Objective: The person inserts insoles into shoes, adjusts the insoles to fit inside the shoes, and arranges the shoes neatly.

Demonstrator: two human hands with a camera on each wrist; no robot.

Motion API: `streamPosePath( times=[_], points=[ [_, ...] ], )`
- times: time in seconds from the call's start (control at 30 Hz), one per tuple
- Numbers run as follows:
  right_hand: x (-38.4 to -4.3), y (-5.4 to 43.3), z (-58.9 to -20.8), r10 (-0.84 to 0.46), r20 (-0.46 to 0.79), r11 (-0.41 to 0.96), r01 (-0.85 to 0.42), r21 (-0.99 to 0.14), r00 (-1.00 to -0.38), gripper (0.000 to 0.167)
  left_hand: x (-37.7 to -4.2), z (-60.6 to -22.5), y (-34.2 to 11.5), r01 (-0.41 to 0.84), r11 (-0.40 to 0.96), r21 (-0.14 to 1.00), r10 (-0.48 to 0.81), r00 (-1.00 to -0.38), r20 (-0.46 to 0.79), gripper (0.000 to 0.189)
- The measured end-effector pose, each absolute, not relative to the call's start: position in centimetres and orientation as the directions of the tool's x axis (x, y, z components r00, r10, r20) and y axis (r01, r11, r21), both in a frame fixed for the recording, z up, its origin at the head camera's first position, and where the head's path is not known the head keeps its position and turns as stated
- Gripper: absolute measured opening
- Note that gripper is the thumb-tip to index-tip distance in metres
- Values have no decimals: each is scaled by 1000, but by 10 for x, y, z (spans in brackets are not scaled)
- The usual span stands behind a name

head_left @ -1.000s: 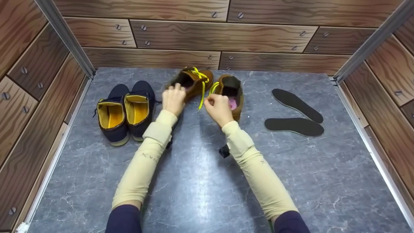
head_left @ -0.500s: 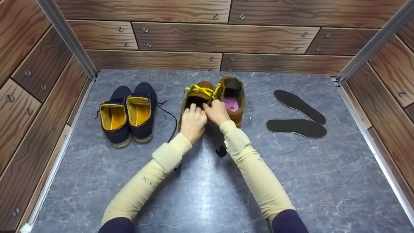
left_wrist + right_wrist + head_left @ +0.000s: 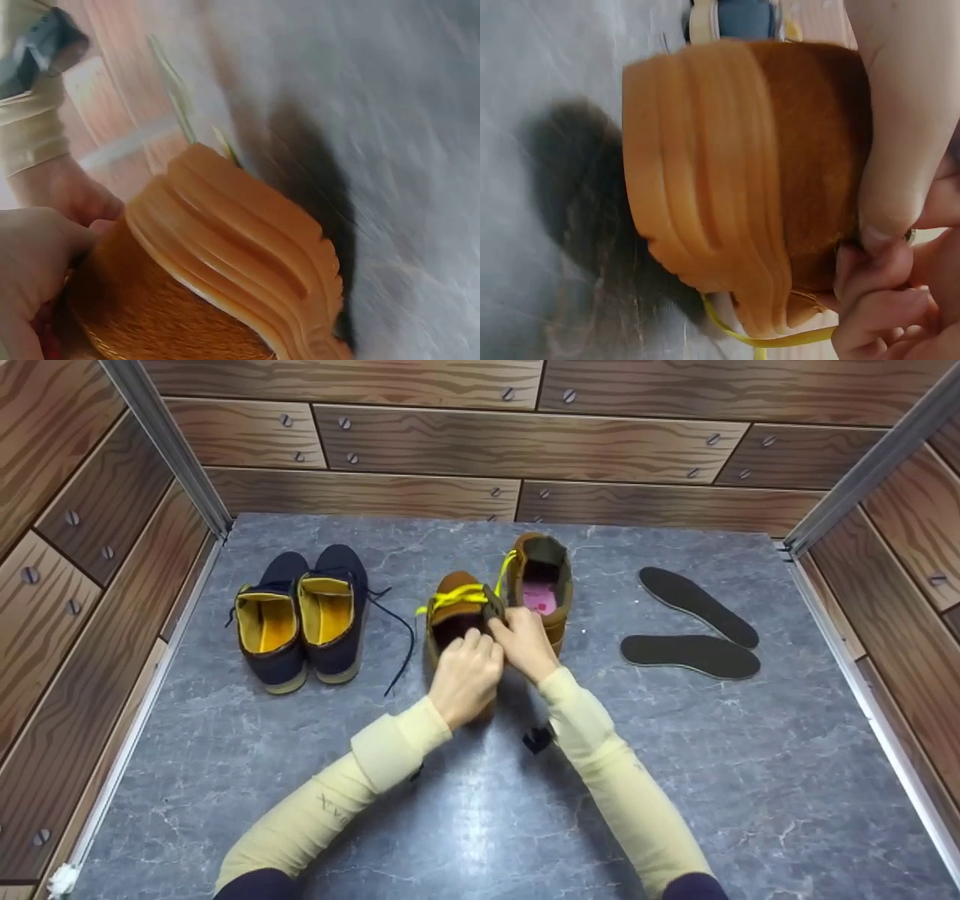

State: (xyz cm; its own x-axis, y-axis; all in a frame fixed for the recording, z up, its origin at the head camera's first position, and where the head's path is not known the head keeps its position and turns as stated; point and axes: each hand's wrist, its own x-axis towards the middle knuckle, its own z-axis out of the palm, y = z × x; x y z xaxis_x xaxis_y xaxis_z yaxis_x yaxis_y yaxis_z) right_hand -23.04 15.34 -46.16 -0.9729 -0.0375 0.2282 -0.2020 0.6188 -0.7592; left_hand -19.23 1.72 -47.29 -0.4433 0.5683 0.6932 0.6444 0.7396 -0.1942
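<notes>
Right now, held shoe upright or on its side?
Upright, or nearly: the shoe opens upward in the head view; its sole faces the floor in both wrist views.

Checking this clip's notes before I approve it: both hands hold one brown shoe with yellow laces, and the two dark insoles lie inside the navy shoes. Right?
Not quite: the head view shows the two dark insoles lying on the grey surface, not in the navy shoes. The left hand and right hand do hold one brown shoe with yellow laces.
</notes>
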Motion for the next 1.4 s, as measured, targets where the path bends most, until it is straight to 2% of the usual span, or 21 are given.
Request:
streamPosePath(
  times=[0.23, 0.43, 0.57, 0.87, 1.0, 1.13, 1.27, 1.4],
  points=[
    [-169, 168, -456, -142, 250, 588, -285, -757, -958, 26, -135, -471, 23, 710, 672, -211, 605, -361, 710, 7],
    [-123, 179, -459, -215, 167, 610, -266, -747, -962, 23, -94, -482, 27, 724, 621, -299, 671, -293, 682, 23],
    [-104, 185, -462, -264, 131, 640, -276, -718, -955, 25, -76, -490, 31, 717, 601, -353, 707, -270, 654, 22],
    [-86, 192, -466, -346, 74, 657, -298, -692, -935, 34, -56, -497, 35, 734, 598, -324, 712, -300, 634, 16],
    [-84, 194, -465, -370, 62, 656, -308, -689, -927, 32, -53, -496, 36, 744, 591, -312, 719, -309, 623, 13],
    [-84, 197, -462, -400, 61, 661, -334, -672, -915, 30, -48, -493, 38, 758, 581, -295, 737, -338, 585, 18],
    [-83, 200, -460, -430, 47, 657, -348, -669, -902, 27, -44, -488, 39, 779, 571, -260, 752, -368, 547, 7],
    [-84, 201, -458, -447, 22, 653, -343, -675, -894, 23, -43, -483, 40, 799, 556, -229, 762, -380, 523, 19]
  ],
)
